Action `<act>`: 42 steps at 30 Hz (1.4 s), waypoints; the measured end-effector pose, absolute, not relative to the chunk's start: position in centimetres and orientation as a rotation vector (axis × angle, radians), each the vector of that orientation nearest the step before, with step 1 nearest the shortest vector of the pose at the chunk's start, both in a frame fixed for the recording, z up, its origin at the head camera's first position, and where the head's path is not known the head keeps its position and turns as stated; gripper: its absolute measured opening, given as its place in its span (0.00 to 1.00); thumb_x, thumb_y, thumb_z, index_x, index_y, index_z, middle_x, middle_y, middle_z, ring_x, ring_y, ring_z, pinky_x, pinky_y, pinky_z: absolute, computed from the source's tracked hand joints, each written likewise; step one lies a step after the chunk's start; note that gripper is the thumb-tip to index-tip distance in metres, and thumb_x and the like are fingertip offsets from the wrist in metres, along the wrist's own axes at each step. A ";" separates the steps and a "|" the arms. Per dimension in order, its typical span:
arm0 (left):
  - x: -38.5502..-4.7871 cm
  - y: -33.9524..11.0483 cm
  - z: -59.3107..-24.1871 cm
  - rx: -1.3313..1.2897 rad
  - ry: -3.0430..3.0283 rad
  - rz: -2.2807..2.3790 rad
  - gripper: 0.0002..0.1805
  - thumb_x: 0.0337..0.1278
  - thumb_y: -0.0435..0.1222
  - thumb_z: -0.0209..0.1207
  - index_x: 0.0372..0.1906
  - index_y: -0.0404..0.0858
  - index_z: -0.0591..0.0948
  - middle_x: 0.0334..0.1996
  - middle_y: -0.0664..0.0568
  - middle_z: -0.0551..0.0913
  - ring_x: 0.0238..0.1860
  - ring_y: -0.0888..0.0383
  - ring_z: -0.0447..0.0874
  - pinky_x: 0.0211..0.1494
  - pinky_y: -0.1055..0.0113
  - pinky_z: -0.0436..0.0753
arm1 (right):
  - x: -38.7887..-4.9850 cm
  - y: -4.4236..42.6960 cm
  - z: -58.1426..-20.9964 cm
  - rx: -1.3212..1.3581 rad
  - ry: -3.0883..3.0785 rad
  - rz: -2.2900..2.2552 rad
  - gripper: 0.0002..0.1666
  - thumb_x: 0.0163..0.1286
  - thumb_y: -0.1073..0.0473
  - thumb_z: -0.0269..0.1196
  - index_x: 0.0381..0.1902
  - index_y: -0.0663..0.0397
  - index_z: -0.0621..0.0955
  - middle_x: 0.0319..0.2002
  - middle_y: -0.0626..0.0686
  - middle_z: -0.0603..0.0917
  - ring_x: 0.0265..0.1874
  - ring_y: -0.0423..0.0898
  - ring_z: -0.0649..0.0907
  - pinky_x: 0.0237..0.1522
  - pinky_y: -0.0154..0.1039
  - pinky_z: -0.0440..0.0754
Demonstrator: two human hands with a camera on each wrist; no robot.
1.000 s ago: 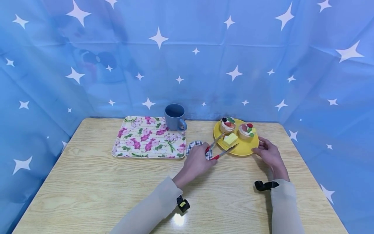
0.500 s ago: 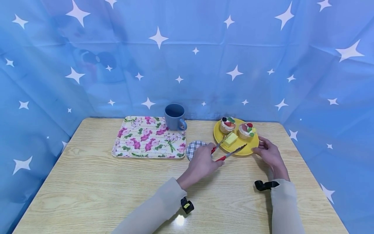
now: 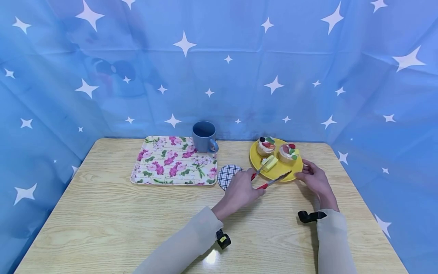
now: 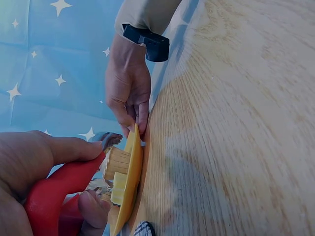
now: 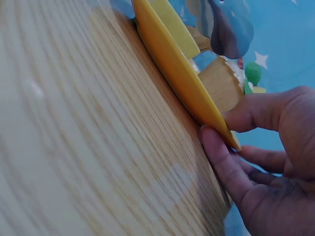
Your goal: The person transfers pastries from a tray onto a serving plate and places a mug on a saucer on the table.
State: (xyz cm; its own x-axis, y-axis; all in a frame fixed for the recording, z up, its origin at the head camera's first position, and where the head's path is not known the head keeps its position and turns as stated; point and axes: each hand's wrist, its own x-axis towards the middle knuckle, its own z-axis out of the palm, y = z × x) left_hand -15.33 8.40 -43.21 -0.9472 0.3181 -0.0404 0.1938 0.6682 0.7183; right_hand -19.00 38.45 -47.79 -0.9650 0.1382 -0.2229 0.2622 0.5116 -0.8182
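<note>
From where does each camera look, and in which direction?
Head: worn there, looking forward and down at the table; left hand and right hand show.
Left wrist: worn there, facing the plate; left hand nearest, right hand beyond.
Right wrist: worn there, facing the plate; right hand pinches it.
Both wrist views share the plate and right hand.

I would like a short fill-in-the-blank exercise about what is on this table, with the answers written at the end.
1. The left hand holds tongs whose handles are ____.
2. The right hand pinches the edge of a plate, and the plate's colour is ____.
3. On that plate there are ____ cupcakes.
4. The tray is printed with leaves and pink ____.

Missing words: red; yellow; two; flowers.
</note>
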 end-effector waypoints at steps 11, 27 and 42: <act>-15.1 8.6 -43.4 0.443 2.699 1.154 0.32 0.54 0.46 0.75 0.63 0.42 0.80 0.42 0.51 0.87 0.32 0.61 0.74 0.31 0.72 0.73 | -19.0 38.4 -47.9 0.345 2.615 -1.453 0.50 0.74 0.51 0.63 0.83 0.54 0.50 0.73 0.65 0.68 0.60 0.46 0.76 0.44 0.21 0.77; -14.3 9.5 -43.8 0.491 2.667 1.167 0.32 0.52 0.47 0.76 0.62 0.43 0.80 0.21 0.57 0.67 0.22 0.60 0.65 0.23 0.69 0.60 | -19.1 38.4 -48.0 0.333 2.645 -1.455 0.48 0.75 0.54 0.63 0.82 0.57 0.52 0.71 0.66 0.69 0.53 0.37 0.75 0.43 0.22 0.79; -14.0 9.8 -44.1 0.503 2.662 1.146 0.34 0.52 0.48 0.76 0.65 0.45 0.79 0.22 0.56 0.65 0.25 0.60 0.64 0.26 0.69 0.60 | -19.2 38.3 -47.9 0.362 2.633 -1.448 0.49 0.74 0.53 0.64 0.83 0.55 0.52 0.72 0.66 0.68 0.60 0.46 0.75 0.43 0.21 0.78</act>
State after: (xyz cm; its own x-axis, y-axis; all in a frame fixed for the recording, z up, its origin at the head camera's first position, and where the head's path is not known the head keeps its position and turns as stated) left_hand -13.98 9.81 -44.14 -0.9222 0.3837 -0.0482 0.2286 0.6415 0.7323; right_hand -19.16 38.33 -47.93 -0.9649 0.1525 -0.2139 0.2624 0.5151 -0.8160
